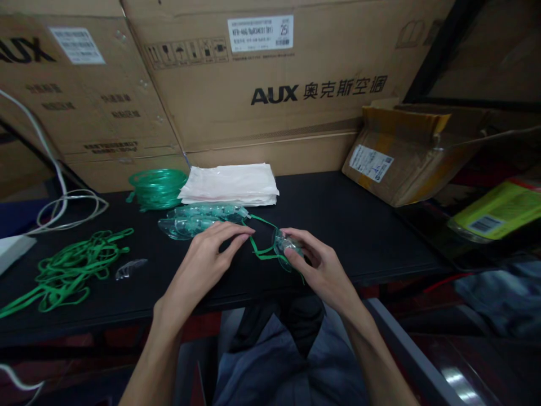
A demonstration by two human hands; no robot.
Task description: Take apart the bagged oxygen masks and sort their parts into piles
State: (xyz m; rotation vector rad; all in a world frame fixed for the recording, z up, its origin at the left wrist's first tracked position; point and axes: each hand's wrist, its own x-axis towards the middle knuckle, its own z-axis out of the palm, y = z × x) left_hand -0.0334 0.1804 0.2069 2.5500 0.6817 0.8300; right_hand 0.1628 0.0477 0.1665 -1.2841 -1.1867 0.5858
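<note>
My right hand (315, 265) is closed on a clear, green-tinted plastic mask (279, 242) at the front of the black table, thumb on top. A thin green elastic strap (264, 257) runs from the mask in a loop towards the left. The thumb and forefinger of my left hand (217, 251) come together on that strap. Just beyond my left hand lie several more clear green plastic masks (186, 221), nested in a row. My fingers hide part of the held mask.
Behind the masks are a white stack of bags (230, 183) and a coil of green tubing (156, 189). At left lie tangled green straps (80, 262), a small clear plastic piece (130, 268) and a white cable (53, 158). Large cartons (220, 118) stand behind; an open box (389, 152) sits right.
</note>
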